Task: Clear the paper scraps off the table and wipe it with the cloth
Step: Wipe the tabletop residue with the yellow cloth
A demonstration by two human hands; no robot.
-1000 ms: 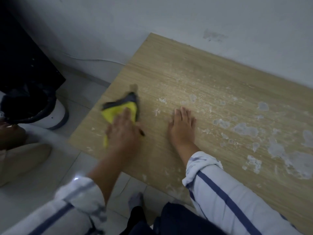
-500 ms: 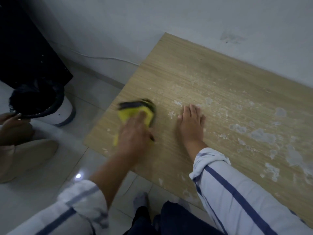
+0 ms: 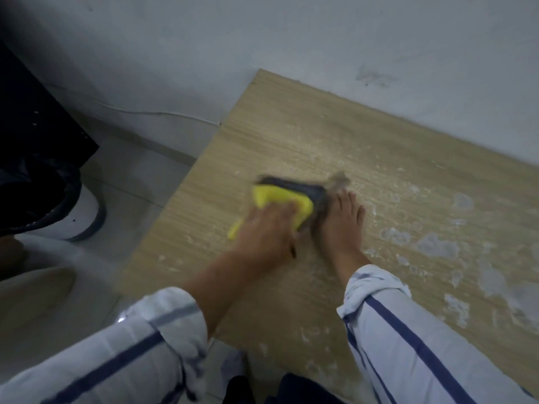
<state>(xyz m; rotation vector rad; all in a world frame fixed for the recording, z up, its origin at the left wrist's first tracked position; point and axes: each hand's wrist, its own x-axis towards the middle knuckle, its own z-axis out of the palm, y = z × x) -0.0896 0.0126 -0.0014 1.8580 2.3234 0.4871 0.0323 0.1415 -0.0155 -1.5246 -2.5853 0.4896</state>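
Blurred cloth [image 3: 280, 199], seemingly long crosswise

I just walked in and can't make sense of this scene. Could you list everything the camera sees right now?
table: one, light wood grain, against the wall
cloth: one, yellow and dark grey, on the table under the left hand
residue patches: many, whitish, spread over the table's right part
wall: one, pale grey, behind the table
bin: one, white with a dark liner, on the floor at left
cable: one, thin and pale, along the wall base
left hand: one, pressing the cloth
right hand: one, flat on the table beside the cloth
sleeves: two, white with blue stripes
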